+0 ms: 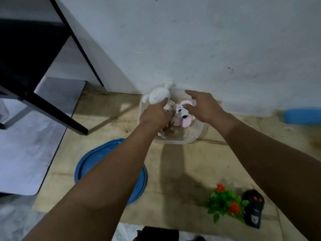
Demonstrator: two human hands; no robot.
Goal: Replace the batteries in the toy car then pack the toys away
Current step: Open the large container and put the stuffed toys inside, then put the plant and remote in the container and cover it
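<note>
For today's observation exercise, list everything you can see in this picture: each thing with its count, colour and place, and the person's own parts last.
white plush toy: 1, white, at the tub's far-left rim
pink plush toy: 1, pink and white, inside the tub
tub: 1, clear plastic, on the board by the wall
lid: 1, blue, on the board under the left forearm
artificial plant: 1, green with red flowers, near right
remote control: 1, black, beside the plant
left hand: grips the white plush toy
right hand: fingers spread over the pink plush toy
</note>
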